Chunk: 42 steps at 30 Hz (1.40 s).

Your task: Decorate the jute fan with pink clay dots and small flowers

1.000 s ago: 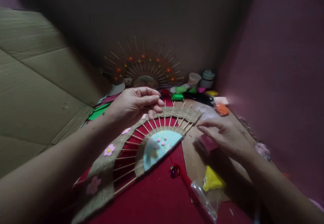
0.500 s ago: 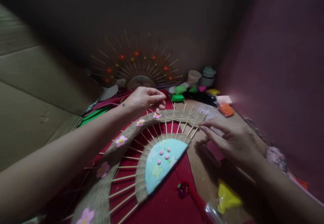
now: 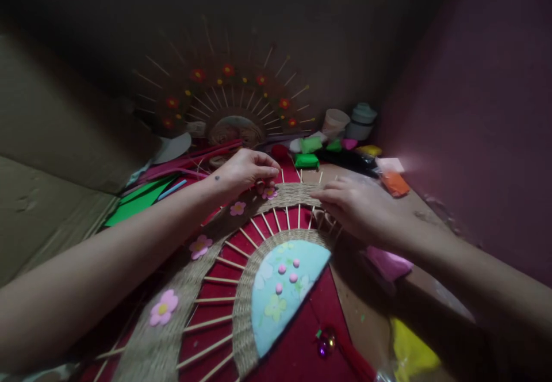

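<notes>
A fan-shaped craft piece (image 3: 241,267) lies on the red cloth: wooden sticks radiate from a light blue half-disc (image 3: 287,287) through a woven jute arc. Pink clay flowers (image 3: 199,245) sit along the arc. My left hand (image 3: 248,169) hovers at the top of the arc, fingers pinched just above the topmost pink flower (image 3: 269,193); whether it holds anything is hidden. My right hand (image 3: 356,206) rests flat on the right end of the jute arc, fingers spread.
A finished stick fan with red flowers (image 3: 228,103) leans on the back wall. Clay packets (image 3: 307,160), cups (image 3: 335,122) and an orange packet (image 3: 394,183) lie behind. Green sheets (image 3: 138,198) left; pink (image 3: 388,262) and yellow (image 3: 411,353) packets right. Cardboard (image 3: 38,198) on the left.
My right hand moved left from the table onto the right end of the jute arc. My left hand dropped closer to the top flower. The view shifted, so the fan sits lower.
</notes>
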{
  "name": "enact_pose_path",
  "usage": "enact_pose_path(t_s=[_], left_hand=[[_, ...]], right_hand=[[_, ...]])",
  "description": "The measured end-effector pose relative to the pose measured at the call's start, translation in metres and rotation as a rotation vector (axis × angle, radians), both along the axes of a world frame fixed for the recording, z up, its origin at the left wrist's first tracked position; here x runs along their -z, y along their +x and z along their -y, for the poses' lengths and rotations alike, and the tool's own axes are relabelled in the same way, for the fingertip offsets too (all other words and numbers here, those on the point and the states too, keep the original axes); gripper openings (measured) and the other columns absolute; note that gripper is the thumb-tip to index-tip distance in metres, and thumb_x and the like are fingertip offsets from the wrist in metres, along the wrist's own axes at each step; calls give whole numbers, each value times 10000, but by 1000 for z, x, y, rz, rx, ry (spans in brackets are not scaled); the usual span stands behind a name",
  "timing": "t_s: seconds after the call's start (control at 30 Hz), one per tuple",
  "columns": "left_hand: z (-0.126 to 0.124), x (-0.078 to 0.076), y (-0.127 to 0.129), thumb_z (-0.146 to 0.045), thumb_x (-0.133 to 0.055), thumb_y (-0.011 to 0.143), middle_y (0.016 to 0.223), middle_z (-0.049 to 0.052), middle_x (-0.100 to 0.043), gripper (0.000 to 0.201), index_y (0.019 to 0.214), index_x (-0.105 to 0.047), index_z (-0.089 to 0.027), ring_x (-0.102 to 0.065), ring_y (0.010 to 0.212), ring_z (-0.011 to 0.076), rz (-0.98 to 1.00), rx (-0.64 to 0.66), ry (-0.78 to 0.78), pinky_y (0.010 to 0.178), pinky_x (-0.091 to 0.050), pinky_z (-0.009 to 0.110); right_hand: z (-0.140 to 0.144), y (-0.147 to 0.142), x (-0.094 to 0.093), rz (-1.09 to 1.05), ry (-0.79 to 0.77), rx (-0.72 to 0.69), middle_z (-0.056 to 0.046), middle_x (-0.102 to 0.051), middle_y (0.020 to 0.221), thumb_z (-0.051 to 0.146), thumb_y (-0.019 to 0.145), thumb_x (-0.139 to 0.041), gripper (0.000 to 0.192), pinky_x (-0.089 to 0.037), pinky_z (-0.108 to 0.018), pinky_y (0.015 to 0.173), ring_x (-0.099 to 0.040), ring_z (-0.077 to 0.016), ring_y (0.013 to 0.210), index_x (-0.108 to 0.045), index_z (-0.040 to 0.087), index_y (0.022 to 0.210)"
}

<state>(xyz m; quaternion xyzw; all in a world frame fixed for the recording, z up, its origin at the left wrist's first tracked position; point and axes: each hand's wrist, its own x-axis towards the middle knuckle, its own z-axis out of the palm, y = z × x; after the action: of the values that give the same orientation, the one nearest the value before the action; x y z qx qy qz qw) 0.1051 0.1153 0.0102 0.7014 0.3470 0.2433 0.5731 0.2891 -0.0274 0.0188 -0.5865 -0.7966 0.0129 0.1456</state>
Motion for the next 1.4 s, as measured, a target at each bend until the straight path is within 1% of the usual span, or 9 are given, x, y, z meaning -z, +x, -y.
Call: enact_pose_path(t_s=[0.1,0.23,0.4,0.53,0.67,0.8,0.93,1.07,1.4], left_hand=[[-2,1,4,-164,-679,692,536,41,-621,31,705,-673,-136,-535,397,114,-25,-7,19,380,-391,206],[-5,1,9,-174,-667,710,560,39,-628,45,731,-680,-138,-534,413,111,-55,-5,87,410,-414,217],[-7,3,11,-181,-652,732,584,32,-635,69,766,-672,-124,-534,443,99,-127,6,109,428,-410,204],[-4,1,12,-178,-644,741,589,13,-626,99,812,-680,-118,-519,459,83,-145,37,144,448,-408,196],[-1,-1,18,-170,-636,740,544,-18,-595,117,830,-693,-123,-498,430,73,-215,100,219,436,-389,191],[0,6,27,-185,-610,763,566,-25,-601,164,899,-684,-131,-477,404,75,-318,162,369,418,-373,203],[1,16,32,-164,-642,746,719,14,-675,110,842,-685,-132,-575,589,105,-382,168,641,540,-410,210],[3,22,35,-163,-643,760,748,19,-679,63,801,-683,-137,-603,693,126,-366,216,771,626,-425,222],[2,31,37,-138,-671,744,773,22,-652,50,762,-715,-153,-596,700,124,-301,280,850,636,-426,224]], right_hand=[[-24,-6,9,141,-5,-36,-97,-657,887,121,863,-450,298,-400,-330,709,-558,-235,846,-696,212,1003],[-36,-12,18,235,-31,-54,-82,-639,946,134,883,-423,371,-371,-319,741,-540,-224,897,-618,252,1176],[-35,-18,22,346,-87,-42,-95,-617,937,138,871,-416,387,-340,-355,736,-544,-257,917,-616,238,1188],[-34,-12,14,255,-74,-30,-81,-610,989,121,842,-453,423,-337,-314,717,-545,-221,916,-596,255,1217],[-28,-2,4,211,-77,80,-65,-618,902,121,862,-443,338,-302,-276,613,-545,-177,810,-684,252,1060],[-20,5,6,162,-102,45,-50,-612,870,163,889,-452,265,-301,-266,600,-534,-158,768,-702,240,927],[-16,10,12,128,-100,36,-56,-626,908,129,877,-461,252,-333,-268,633,-547,-158,783,-695,219,909],[-16,12,10,129,-133,46,-60,-639,954,112,860,-467,246,-353,-274,654,-560,-166,800,-694,205,845],[-13,15,18,40,-133,-3,-79,-646,965,98,864,-432,264,-394,-290,727,-564,-182,845,-686,169,849]])
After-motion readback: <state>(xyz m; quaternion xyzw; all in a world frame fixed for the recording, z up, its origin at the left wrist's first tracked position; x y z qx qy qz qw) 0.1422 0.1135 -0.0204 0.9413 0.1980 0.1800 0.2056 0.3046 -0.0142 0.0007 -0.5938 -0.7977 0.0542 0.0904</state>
